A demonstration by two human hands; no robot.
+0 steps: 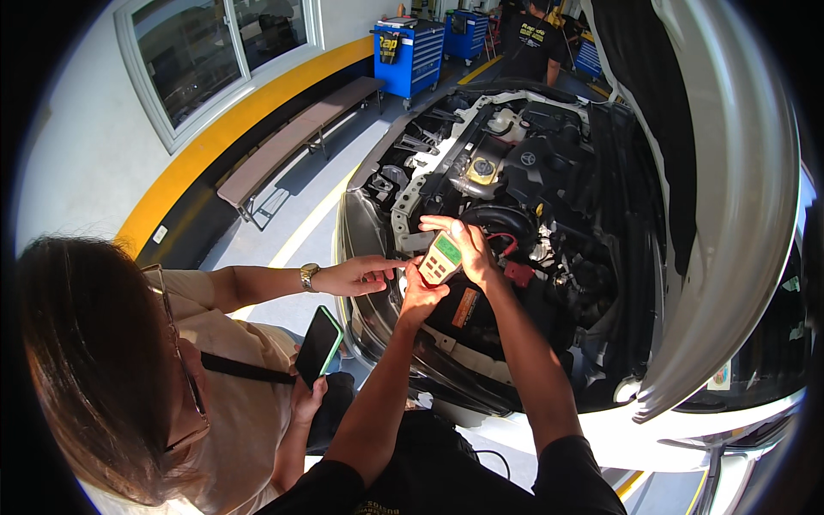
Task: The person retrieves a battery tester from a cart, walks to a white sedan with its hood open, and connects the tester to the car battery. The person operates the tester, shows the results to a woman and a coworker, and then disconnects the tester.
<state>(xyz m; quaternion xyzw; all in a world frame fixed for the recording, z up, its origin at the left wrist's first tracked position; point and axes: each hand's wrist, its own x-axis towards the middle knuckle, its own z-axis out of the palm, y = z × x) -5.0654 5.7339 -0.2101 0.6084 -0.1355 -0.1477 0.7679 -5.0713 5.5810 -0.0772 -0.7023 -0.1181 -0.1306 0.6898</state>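
Note:
My left hand (421, 300) is wrapped around the lower end of a handheld meter (435, 273), pale-bodied with a green lit screen and several buttons. Beside its upper right edge is my right hand (469, 246), fingers stretched out over the meter's top end; whether it touches the casing I cannot tell. Both hands are above the front of a car's open engine bay. From the left, another person's hand (365, 275), with a wristwatch (309, 275), points a finger at the meter. That person's other hand holds a phone (318, 346) in a green case.
Below the meter lies a battery with an orange label (465, 307) and a red terminal cover (519, 275). The raised hood (730, 197) stands at right. A bench (300, 137) runs along the wall, with blue tool cabinets (414, 60) and another person (530, 47) farther back.

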